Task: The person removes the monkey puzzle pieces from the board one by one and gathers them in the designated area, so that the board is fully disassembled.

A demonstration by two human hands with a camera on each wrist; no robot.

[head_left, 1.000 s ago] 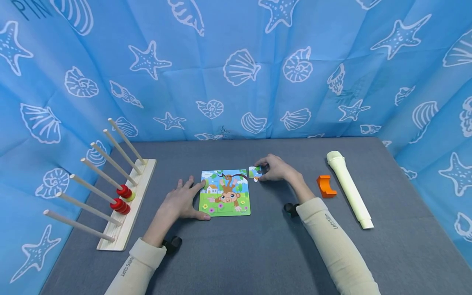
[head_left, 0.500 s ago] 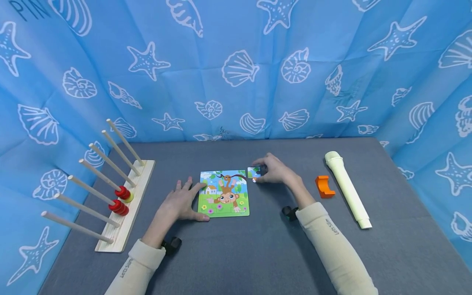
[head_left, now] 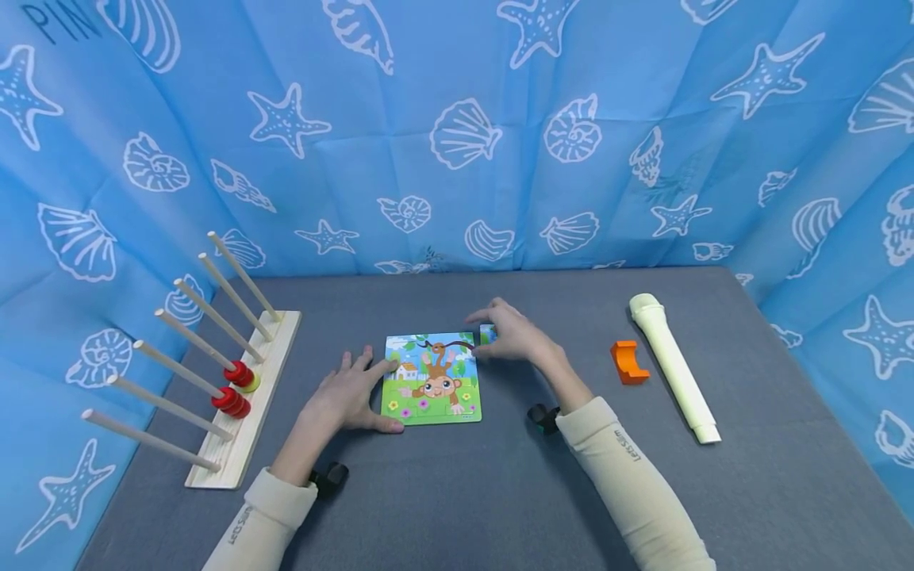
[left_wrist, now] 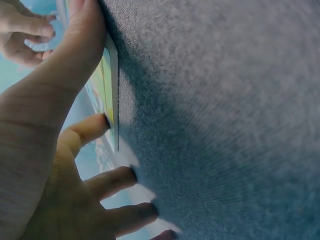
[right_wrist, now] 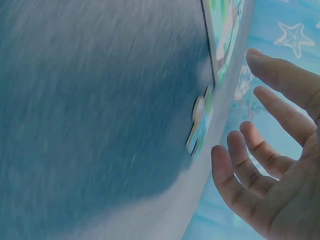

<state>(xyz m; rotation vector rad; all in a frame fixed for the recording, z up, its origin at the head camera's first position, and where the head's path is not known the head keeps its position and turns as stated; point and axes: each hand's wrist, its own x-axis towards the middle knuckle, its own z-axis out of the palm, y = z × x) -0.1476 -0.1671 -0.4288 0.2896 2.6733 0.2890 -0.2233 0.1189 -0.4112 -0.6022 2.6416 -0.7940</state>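
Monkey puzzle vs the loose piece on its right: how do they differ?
Size: the monkey puzzle is far bigger than the loose piece.
Outline: the puzzle's edges look straight; the loose piece has a bumpy edge in the right wrist view.
Hands: the left hand touches the puzzle; the right hand hangs over the loose piece, not holding it.
Shared: both lie picture-up on the grey table.

Loose puzzle piece [head_left: 489,334] partly behind right hand [head_left: 512,333] (head view).

There are two hands [head_left: 347,394] [head_left: 512,336]; one puzzle [head_left: 432,381]; one loose piece [right_wrist: 201,122]; one microphone [head_left: 674,369]; one block [head_left: 627,365]; one rack [head_left: 253,414]; seven pegs [head_left: 220,321].
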